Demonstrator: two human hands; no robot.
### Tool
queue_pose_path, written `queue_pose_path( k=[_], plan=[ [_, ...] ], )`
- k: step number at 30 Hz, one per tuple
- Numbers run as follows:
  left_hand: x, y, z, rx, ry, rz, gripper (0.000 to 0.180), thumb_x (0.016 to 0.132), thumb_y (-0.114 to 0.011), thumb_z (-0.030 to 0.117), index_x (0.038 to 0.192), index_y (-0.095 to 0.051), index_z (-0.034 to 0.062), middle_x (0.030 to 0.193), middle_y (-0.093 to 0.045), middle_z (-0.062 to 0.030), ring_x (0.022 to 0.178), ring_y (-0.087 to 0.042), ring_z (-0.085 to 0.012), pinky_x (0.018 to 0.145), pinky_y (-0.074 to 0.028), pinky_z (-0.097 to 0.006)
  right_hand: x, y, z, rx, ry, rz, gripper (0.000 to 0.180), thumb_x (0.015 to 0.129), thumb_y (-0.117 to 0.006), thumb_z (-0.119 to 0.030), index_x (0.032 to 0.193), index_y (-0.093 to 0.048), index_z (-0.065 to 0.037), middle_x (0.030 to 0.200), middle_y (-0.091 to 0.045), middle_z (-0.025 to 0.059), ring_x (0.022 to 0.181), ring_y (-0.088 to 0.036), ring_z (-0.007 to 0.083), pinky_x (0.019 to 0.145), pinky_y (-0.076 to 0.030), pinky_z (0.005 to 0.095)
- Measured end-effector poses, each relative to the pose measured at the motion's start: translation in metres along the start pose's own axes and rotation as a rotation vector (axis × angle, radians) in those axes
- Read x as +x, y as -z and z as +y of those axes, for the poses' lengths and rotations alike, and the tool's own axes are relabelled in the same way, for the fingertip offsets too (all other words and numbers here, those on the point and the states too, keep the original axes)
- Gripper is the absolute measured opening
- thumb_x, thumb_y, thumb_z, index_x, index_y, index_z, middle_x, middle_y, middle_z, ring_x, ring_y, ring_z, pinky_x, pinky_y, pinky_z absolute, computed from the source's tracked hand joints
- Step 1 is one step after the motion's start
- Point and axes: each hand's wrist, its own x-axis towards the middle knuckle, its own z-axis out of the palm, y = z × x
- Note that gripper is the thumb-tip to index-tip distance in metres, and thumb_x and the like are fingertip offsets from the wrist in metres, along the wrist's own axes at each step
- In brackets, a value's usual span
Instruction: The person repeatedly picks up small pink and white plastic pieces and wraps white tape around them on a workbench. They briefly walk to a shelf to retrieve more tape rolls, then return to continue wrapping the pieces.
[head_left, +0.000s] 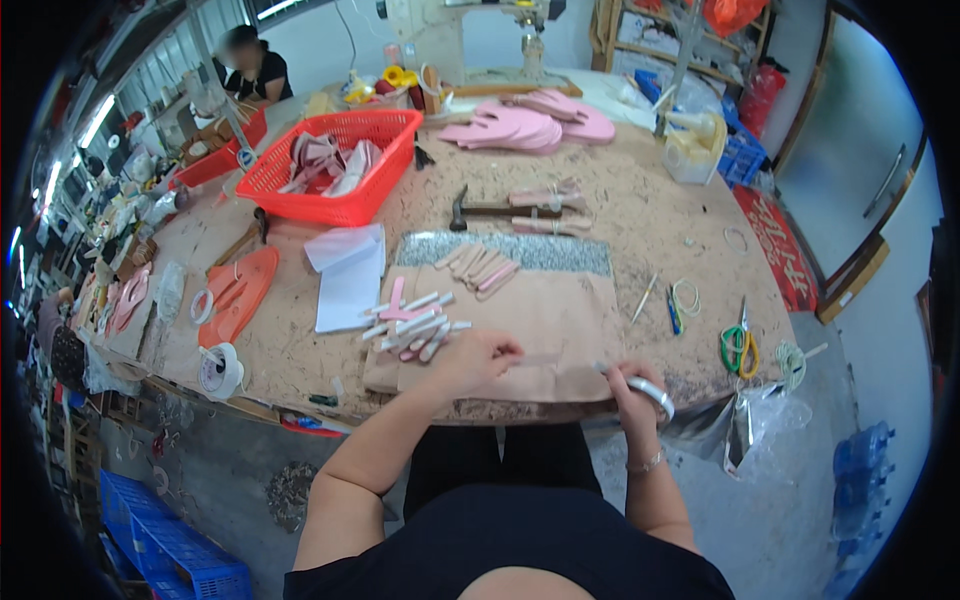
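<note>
In my right hand (632, 388) is a roll of white tape (660, 396), held at the near edge of the work mat. My left hand (482, 356) hovers over the tan sheet (560, 310), fingers pinched together. A faint thin strip (543, 357) shows just right of those fingertips; I cannot tell whether they grip it. Close by my left hand lies a pile of short white-and-pink strips (418, 325). Farther up the sheet, several beige-pink strap pieces (480, 268) rest side by side.
A red basket (345, 215) of straps stands at the far left, beside white paper (350, 290). Pink sole-shaped pieces (515, 128) are stacked at the back. Two hammers, including one (500, 210) behind the mat, lie around. Scissors (740, 348) lie at right. Another person (262, 75) sits beyond.
</note>
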Motion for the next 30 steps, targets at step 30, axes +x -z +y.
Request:
queue_pose_path(
  k=[30],
  plan=[
    [-0.090,-0.047,0.004,0.548,-0.255,0.232,0.063,0.077,-0.076,0.035,0.131,-0.057,0.0069,0.129,-0.054,-0.0056,0.127,-0.046,-0.0239,0.106,-0.033,-0.043,-0.003,-0.102,-0.022,-0.455,0.083,-0.258,0.022,0.081,-0.075,-0.016,0.072,-0.063,0.000,0.055,-0.060,0.0089,0.050,-0.058,0.0159,0.050,-0.046,0.0296]
  ],
)
